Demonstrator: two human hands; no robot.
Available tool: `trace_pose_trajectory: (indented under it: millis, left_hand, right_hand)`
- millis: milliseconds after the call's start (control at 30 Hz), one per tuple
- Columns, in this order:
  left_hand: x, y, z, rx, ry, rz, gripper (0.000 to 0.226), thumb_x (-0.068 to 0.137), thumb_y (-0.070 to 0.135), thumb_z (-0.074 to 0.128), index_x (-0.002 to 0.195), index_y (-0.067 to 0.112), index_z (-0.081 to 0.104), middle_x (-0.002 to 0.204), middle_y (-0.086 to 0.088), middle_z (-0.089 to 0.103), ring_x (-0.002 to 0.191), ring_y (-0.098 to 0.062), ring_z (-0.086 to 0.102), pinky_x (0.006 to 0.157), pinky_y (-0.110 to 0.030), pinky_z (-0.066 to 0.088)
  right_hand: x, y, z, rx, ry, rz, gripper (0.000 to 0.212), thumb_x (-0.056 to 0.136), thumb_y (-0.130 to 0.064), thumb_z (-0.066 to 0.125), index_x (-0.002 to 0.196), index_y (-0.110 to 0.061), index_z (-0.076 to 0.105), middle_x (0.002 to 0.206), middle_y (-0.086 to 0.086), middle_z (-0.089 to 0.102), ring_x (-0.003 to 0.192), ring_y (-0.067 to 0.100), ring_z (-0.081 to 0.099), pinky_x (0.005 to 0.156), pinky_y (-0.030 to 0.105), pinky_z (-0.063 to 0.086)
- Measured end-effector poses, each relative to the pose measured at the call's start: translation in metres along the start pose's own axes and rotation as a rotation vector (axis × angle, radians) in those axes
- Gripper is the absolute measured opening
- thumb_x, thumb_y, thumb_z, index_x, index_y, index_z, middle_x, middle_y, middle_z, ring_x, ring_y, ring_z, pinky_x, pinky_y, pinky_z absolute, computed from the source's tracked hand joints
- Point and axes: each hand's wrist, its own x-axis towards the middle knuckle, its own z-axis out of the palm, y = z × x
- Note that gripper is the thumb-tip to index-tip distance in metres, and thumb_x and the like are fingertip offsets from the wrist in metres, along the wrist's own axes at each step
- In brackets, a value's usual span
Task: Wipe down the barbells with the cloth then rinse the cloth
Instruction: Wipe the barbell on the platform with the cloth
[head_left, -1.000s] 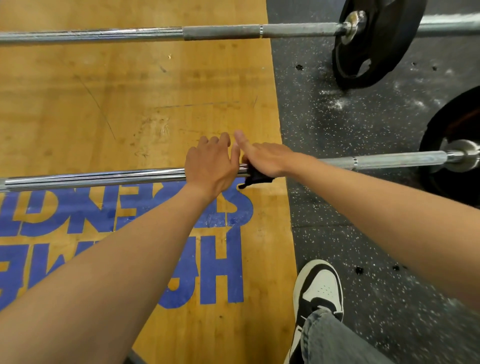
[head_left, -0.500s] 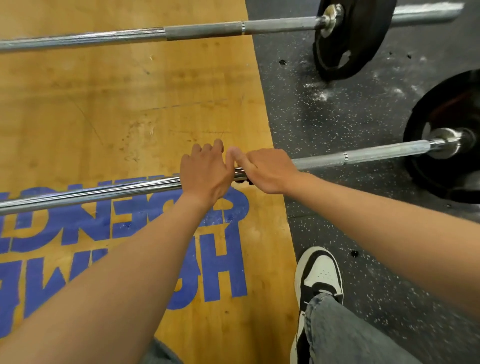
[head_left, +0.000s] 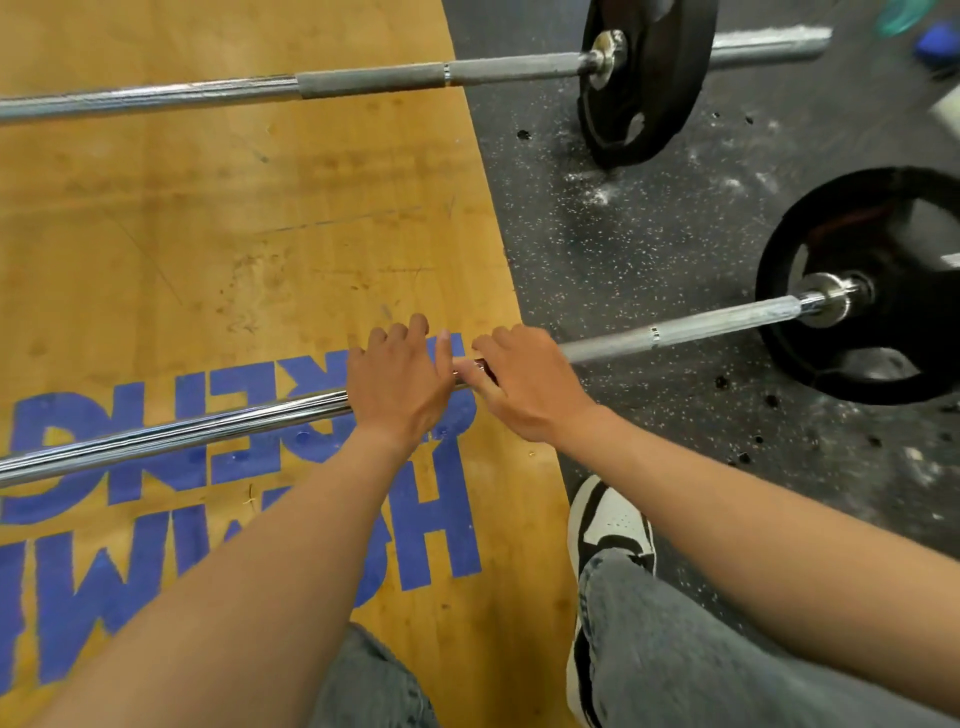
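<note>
Both hands sit side by side on the near barbell (head_left: 182, 431), almost touching each other over the edge of the wooden platform (head_left: 208, 234). The left hand (head_left: 397, 382) lies over the shaft with its fingers draped across the far side of the bar, curled round it. The right hand (head_left: 522, 382) is closed over the bar just beside it, thumb reaching toward the left hand; a small dark reddish scrap peeks out under its fingers, most likely the cloth (head_left: 480, 366), though too little shows to be sure. Both forearms reach in from the bottom of the view. The near barbell runs from the lower left up to the right, its polished middle crossing blue painted letters (head_left: 260, 467) on the platform, its duller knurled stretch passing over the black speckled rubber floor (head_left: 623, 234) to a black weight plate (head_left: 883, 364) at the right edge. A second barbell (head_left: 363, 83) lies farther off, roughly parallel, with its own black plate (head_left: 660, 78) standing on the rubber floor and white chalk dust scattered near it. Below the right forearm a black-and-white sneaker (head_left: 608, 519) rests at the seam between platform and rubber, under a grey denim trouser leg (head_left: 701, 649).
</note>
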Motion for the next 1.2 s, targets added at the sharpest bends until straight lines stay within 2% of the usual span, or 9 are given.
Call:
trace_pose_trajectory:
  millis: [133, 233, 433, 567, 667, 800, 967, 1100, 1200]
  left_hand:
    - [-0.014, 0.005, 0.005, -0.043, 0.016, -0.004, 0.061, 0.101, 0.054, 0.017, 0.117, 0.015, 0.062, 0.096, -0.009, 0.069, 0.091, -0.035, 0.061, 0.071, -0.042, 0.035]
    - [-0.024, 0.008, 0.006, -0.043, 0.003, -0.013, 0.057, 0.104, 0.054, 0.024, 0.121, 0.016, 0.062, 0.102, -0.008, 0.070, 0.098, -0.033, 0.062, 0.079, -0.044, 0.039]
    - [-0.045, 0.011, 0.009, -0.032, -0.011, -0.026, 0.061, 0.105, 0.057, 0.021, 0.126, 0.016, 0.061, 0.107, -0.008, 0.071, 0.104, -0.031, 0.062, 0.092, -0.047, 0.042]
    - [-0.057, 0.012, 0.010, -0.049, 0.000, -0.025, 0.064, 0.103, 0.060, 0.019, 0.126, 0.018, 0.061, 0.111, -0.006, 0.070, 0.106, -0.030, 0.060, 0.102, -0.049, 0.040]
    - [-0.067, 0.013, 0.012, -0.048, 0.039, -0.023, 0.062, 0.103, 0.059, 0.024, 0.125, 0.017, 0.064, 0.114, -0.007, 0.070, 0.108, -0.030, 0.061, 0.103, -0.050, 0.040]
    - [-0.076, 0.014, 0.014, -0.031, 0.067, -0.005, 0.062, 0.103, 0.058, 0.024, 0.123, 0.017, 0.066, 0.112, -0.006, 0.071, 0.106, -0.031, 0.062, 0.102, -0.050, 0.041]
    - [-0.081, 0.016, 0.012, -0.042, 0.097, -0.006, 0.060, 0.104, 0.056, 0.026, 0.122, 0.016, 0.067, 0.107, -0.007, 0.072, 0.103, -0.031, 0.063, 0.103, -0.049, 0.040]
    - [-0.078, 0.017, 0.015, -0.031, 0.083, 0.008, 0.060, 0.104, 0.053, 0.023, 0.126, 0.016, 0.065, 0.118, -0.004, 0.071, 0.110, -0.030, 0.062, 0.105, -0.047, 0.037]
    - [-0.075, 0.018, 0.011, -0.049, 0.112, -0.022, 0.057, 0.103, 0.054, 0.028, 0.122, 0.016, 0.067, 0.114, -0.005, 0.072, 0.109, -0.030, 0.063, 0.104, -0.047, 0.039]
  right_hand:
    - [-0.029, 0.062, -0.022, -0.066, 0.122, 0.250, 0.060, 0.103, -0.057, 0.016, 0.077, -0.015, 0.049, 0.074, 0.002, 0.049, 0.073, 0.029, 0.048, 0.071, 0.042, 0.033]
    - [-0.040, 0.045, -0.009, -0.125, 0.125, 0.350, 0.071, 0.103, -0.064, 0.016, 0.074, -0.012, 0.055, 0.074, 0.004, 0.049, 0.076, 0.029, 0.047, 0.079, 0.043, 0.033]
    - [-0.055, 0.001, 0.006, 0.025, 0.065, 0.120, 0.059, 0.105, -0.055, 0.024, 0.105, -0.013, 0.066, 0.094, 0.003, 0.061, 0.088, 0.026, 0.051, 0.088, 0.041, 0.036]
    - [-0.079, 0.048, -0.014, -0.026, 0.156, 0.354, 0.064, 0.107, -0.056, 0.007, 0.080, -0.018, 0.051, 0.079, -0.002, 0.050, 0.077, 0.023, 0.043, 0.084, 0.045, 0.040]
    - [-0.078, 0.044, -0.014, -0.079, 0.091, 0.470, 0.077, 0.103, -0.064, 0.003, 0.073, -0.016, 0.055, 0.078, 0.001, 0.054, 0.082, 0.025, 0.047, 0.100, 0.049, 0.038]
    - [-0.086, 0.038, -0.014, -0.087, -0.095, 0.111, 0.072, 0.102, -0.066, 0.017, 0.102, -0.011, 0.064, 0.092, 0.006, 0.060, 0.088, 0.026, 0.049, 0.094, 0.044, 0.038]
    - [-0.087, 0.019, -0.022, -0.034, -0.216, 0.035, 0.080, 0.098, -0.065, 0.006, 0.139, -0.015, 0.053, 0.121, 0.008, 0.060, 0.110, 0.028, 0.049, 0.101, 0.045, 0.032]
    - [-0.064, -0.014, -0.018, 0.133, -0.343, -0.095, 0.073, 0.098, -0.065, 0.008, 0.138, -0.018, 0.048, 0.123, 0.006, 0.059, 0.112, 0.027, 0.050, 0.104, 0.044, 0.034]
    - [-0.069, 0.000, -0.016, 0.106, -0.237, -0.151, 0.067, 0.102, -0.063, 0.018, 0.129, -0.014, 0.055, 0.113, 0.004, 0.062, 0.102, 0.025, 0.053, 0.097, 0.044, 0.039]
